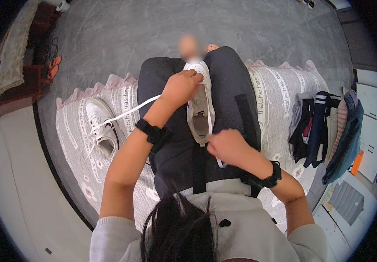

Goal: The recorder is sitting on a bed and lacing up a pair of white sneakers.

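Observation:
A white sneaker (193, 117) lies between my thighs, toe pointing away from me and heel opening toward me. My left hand (182, 87) is closed over its front part, fingers bunched at the lacing area, where the fingertips' exact hold is hidden. One white shoelace (137, 107) stretches from beside this hand down to the left. Near the heel my right hand (230, 146) is closed on another length of white lace, which runs along the shoe's right side; a tail shows below the hand. The second white sneaker (103, 129), laced, rests on the cover to my left.
I sit on a patterned cover (271, 91) with a pink ruffled edge. Folded clothes (319, 126) lie in a row at the right, near white drawers (370, 102). Orange slippers (54, 67) are on the grey floor (118, 35) at the far left, beside brown wooden furniture.

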A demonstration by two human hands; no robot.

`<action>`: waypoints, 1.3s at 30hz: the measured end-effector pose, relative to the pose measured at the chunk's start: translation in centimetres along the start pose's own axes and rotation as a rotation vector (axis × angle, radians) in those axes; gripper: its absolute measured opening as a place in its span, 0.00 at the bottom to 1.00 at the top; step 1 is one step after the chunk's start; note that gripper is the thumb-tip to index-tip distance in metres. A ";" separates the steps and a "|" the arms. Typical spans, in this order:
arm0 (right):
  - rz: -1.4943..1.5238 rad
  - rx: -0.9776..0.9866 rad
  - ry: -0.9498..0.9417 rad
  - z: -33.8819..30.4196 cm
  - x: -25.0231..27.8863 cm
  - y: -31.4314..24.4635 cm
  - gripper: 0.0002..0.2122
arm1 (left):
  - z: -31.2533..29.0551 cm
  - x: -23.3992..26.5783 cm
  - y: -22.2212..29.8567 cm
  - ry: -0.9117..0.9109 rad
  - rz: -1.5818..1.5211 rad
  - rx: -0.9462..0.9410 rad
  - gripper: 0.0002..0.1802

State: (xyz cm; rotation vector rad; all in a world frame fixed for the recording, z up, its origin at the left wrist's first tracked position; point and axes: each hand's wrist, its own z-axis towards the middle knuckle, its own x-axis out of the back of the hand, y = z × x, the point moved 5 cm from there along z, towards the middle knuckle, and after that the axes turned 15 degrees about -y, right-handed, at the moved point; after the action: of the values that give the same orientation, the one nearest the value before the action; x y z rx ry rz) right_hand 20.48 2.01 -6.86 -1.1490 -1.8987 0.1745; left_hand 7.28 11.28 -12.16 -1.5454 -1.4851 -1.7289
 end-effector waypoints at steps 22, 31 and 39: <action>0.332 -0.006 0.481 2.9 4.4 7.4 0.08 | -1.4 2.7 -2.3 0.016 -0.220 0.148 0.12; 0.512 -0.006 0.718 8.7 3.6 9.8 0.09 | -4.0 2.4 -3.2 0.083 -0.227 0.120 0.10; 0.537 0.054 0.717 9.2 4.2 10.7 0.07 | -2.8 0.9 -3.6 -0.116 -1.089 0.379 0.11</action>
State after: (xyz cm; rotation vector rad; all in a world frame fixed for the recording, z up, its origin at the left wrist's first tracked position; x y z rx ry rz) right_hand 19.83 14.05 -15.32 -1.4240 -0.9377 0.0855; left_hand 2.70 10.44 -12.51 -0.6246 -2.8174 -1.6286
